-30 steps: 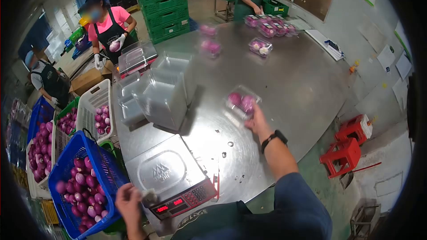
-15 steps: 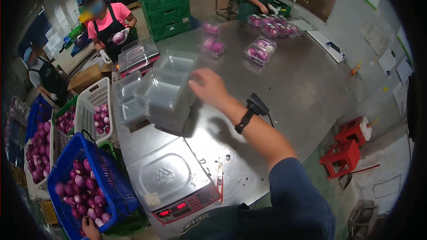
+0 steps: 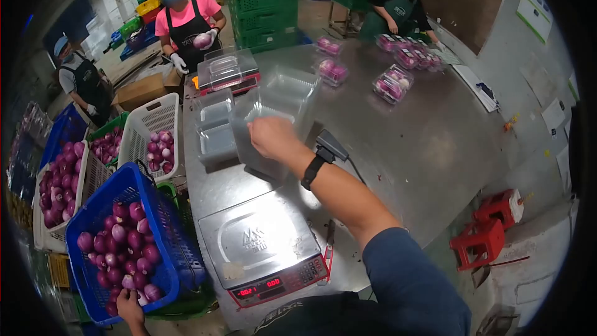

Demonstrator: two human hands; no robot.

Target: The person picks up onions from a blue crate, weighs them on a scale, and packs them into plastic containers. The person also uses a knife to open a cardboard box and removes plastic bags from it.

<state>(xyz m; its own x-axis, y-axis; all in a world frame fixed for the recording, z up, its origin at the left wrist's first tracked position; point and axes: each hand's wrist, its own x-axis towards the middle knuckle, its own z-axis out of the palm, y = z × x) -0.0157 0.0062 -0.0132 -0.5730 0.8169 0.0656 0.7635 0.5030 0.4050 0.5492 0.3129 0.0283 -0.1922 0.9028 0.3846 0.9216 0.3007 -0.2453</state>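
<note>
My right hand [image 3: 273,139] is at the near side of a stack of clear plastic boxes [image 3: 289,90], its fingers curled in against the top box. My left hand [image 3: 129,306] rests at the near rim of a blue basket [image 3: 138,177] full of red onions [image 3: 124,242]; its fingers reach over the edge beside the onions, and whether they hold one is unclear. Between the two hands lies a scale [image 3: 258,236] with a bare metal plate and lit red digits.
A black scanner [image 3: 331,144] stands right of the boxes. Filled onion packs [image 3: 393,84] sit farther back on the metal table [image 3: 429,168]. White baskets [image 3: 152,126] of onions line the left. Co-workers [image 3: 189,18] [image 3: 401,9] stand beyond, near green crates [image 3: 261,3]. Red stools [image 3: 477,242] are at right.
My right hand has come nearer, from the right side of the box stack to its near part, and its fingers have curled in. The view has shifted, so the table sits farther right.
</note>
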